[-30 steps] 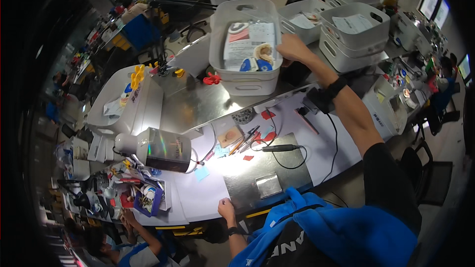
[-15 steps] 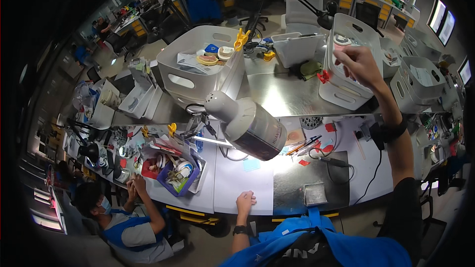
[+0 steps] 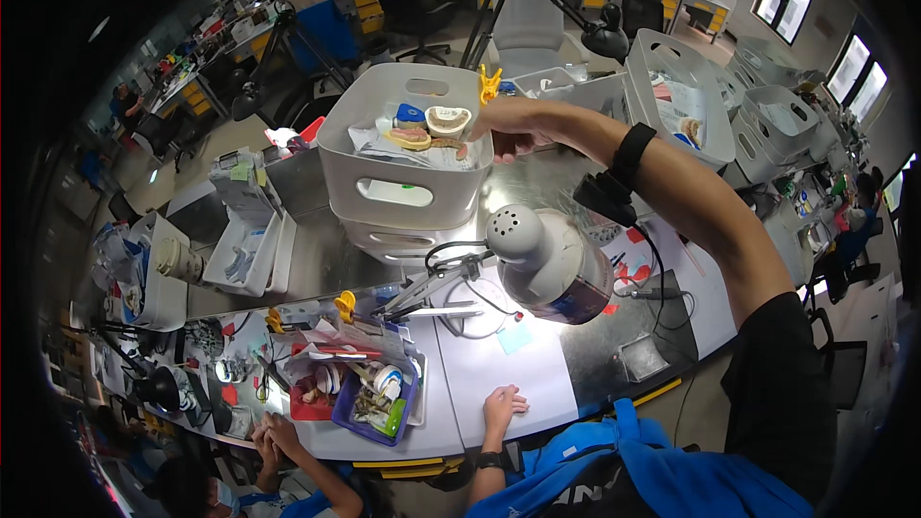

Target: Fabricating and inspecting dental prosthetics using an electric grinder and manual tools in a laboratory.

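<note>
My right hand [image 3: 513,127] is at the right rim of a white plastic bin [image 3: 398,158]. Its fingers curl at the bin's outer side, and the thumb side meets the rim. Inside that bin lie dental models [image 3: 448,119], a blue piece [image 3: 411,113] and papers. A yellow clamp [image 3: 490,84] stands up just behind my hand. My left hand [image 3: 501,408] rests on the white table sheet [image 3: 494,355], fingers loosely stretched and nothing in them.
A lamp head [image 3: 552,264] hangs between my arms. A purple basket [image 3: 350,412] of tools and a red tray [image 3: 312,401] sit at left, near a co-worker's clasped hands [image 3: 273,436]. Another white bin [image 3: 705,139] stands at the right back. A metal block [image 3: 643,360] lies at right.
My right hand has moved left from the right-hand bin to the rim of the left one. The view has turned to the right and shifted. My left hand stays on the table.
</note>
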`<state>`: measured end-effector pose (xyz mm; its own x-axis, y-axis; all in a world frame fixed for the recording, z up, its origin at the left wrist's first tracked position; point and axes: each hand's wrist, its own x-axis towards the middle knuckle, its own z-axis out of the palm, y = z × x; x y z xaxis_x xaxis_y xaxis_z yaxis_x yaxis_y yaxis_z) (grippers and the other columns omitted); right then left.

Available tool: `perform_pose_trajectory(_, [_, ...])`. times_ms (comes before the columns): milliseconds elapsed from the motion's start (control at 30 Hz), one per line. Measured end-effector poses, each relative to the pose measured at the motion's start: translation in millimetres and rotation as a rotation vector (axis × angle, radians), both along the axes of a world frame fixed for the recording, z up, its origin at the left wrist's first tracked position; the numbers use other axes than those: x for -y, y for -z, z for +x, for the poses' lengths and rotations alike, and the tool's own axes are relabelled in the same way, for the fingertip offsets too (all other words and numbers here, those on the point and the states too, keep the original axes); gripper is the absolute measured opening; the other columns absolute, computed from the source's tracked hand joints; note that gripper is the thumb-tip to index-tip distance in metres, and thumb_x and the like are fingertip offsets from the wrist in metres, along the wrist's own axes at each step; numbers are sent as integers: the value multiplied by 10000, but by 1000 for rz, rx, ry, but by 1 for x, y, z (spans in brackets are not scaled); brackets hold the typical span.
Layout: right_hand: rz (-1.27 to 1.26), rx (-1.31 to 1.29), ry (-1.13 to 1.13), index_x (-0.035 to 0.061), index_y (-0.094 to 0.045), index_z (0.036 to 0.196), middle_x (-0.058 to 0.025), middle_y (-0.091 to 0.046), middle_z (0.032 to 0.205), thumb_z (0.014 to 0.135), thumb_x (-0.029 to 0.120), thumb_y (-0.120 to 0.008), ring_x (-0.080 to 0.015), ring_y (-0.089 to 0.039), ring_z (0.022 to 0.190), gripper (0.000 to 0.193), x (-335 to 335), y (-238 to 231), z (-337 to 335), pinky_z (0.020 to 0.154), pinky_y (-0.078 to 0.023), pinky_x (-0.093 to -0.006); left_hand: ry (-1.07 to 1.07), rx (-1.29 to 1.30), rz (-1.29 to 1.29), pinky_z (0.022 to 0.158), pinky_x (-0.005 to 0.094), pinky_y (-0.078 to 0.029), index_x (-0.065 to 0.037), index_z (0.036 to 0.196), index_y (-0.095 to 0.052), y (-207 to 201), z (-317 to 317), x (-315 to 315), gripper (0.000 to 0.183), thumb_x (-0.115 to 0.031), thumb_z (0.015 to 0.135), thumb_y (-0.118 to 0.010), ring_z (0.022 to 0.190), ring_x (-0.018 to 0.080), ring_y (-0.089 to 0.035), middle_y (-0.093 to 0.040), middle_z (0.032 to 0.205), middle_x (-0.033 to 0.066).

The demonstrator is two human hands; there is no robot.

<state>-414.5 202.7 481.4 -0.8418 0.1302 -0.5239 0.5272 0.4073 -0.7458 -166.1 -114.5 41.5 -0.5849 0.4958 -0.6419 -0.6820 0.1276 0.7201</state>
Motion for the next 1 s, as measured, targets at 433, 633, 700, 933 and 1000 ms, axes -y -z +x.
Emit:
perform_pose_trajectory(433, [3, -621, 187, -27, -673, 714, -3, -595, 621, 787, 103, -592, -64, -579, 524, 170, -45, -53, 19, 410, -433, -238, 368, -106, 34, 682, 276, -551, 32, 1006, -655, -60, -58, 1, 276, -222, 959, -560, 757, 172, -687, -700, 817, 126])
perform_pose_trajectory(633, [1039, -708, -177, 6, -655, 934, -82, -551, 930, 785, 154, -657, -145, -540, 925, 210, -125, -111, 79, 716, -453, -327, 481, -630, 360, 672, 267, -549, 47, 986, -661, -255, -114, 10, 165, -93, 922, -603, 686, 166, -677, -687, 754, 109])
perform_pose_trajectory(700, [1233, -860, -200, 24, -632, 1072, -84, -564, 929, 777, 170, -672, -171, -533, 947, 331, -155, -117, 128, 788, -454, -339, 307, -732, 466, 667, 252, -539, 46, 938, -668, -287, -147, 19, 114, -50, 884, -641, 671, 145, -683, -706, 808, 113])
perform_pose_trajectory(933, [839, -837, 462, -13, -637, 776, -47, -585, 767, 718, 171, -711, -104, -565, 665, 207, -105, -97, 241, 554, -424, -240, -296, -1424, -423, 766, 331, -504, 22, 1095, -631, -373, -306, 24, 281, -189, 911, -614, 867, 236, -672, -692, 947, 140])
perform_pose_trajectory(1000, [618, -646, 596, -7, -625, 691, -26, -576, 686, 694, 189, -728, -88, -541, 574, 221, -125, -103, 279, 502, -399, -223, -13, -1374, -596, 791, 366, -505, 33, 1123, -631, -380, -341, 4, 414, -308, 886, -638, 907, 285, -684, -698, 976, 182])
